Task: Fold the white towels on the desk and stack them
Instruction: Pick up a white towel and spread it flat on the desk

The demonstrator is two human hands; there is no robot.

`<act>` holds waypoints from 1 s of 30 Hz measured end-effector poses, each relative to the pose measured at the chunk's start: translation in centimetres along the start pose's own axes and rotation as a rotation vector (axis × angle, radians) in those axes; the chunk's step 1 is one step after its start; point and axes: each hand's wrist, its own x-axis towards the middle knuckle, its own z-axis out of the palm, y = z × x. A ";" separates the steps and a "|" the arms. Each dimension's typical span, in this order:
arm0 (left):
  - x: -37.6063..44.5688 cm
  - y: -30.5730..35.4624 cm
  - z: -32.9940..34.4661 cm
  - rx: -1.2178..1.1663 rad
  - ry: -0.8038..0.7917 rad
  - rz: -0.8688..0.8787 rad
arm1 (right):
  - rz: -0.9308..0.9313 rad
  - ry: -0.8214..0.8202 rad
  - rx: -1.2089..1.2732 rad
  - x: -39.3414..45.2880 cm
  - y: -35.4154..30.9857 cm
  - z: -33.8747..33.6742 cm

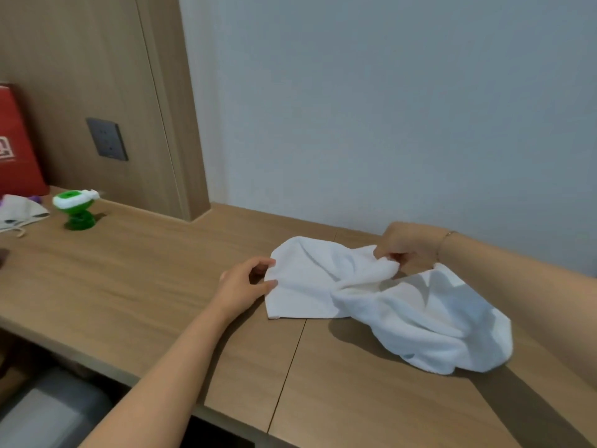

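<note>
A white towel [381,305] lies crumpled and twisted on the desk [155,279], toward its right half and near the back edge by the wall. Its long axis runs from the left hand, back-left, down to a loose heap at the front right.

The left hand [244,284] pinches the towel's left edge, thumb and fingers [269,284] clamped on the cloth where it lies flat. The right hand [408,244] is farther back and to the right, its fingers curled round a bunched ridge of towel, raised slightly off the desk. Between the two hands the cloth is twisted.

The coming move likely turns on that twist: the hands hold points on opposite sides of it, so the towel probably has to be drawn apart along its long axis to open flat before any fold. The heap at the front right lies nearer the right hand.

No second towel is visible, and no stack has been started.
</note>
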 end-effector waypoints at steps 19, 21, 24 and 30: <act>4.1 9.9 -6.6 -0.503 0.231 0.006 | -1.186 0.935 -0.476 -10.3 -0.9 -5.4; 4.0 9.8 -7.5 -0.603 0.175 -0.034 | -1.203 0.868 -0.462 -11.2 -0.9 -3.9; 2.5 8.1 -7.6 -0.658 0.130 -0.189 | -1.218 0.675 -0.446 -12.1 -0.3 -0.2; -4.1 2.8 -6.7 -0.709 0.132 -0.384 | -1.082 0.117 -0.198 -12.1 1.0 8.5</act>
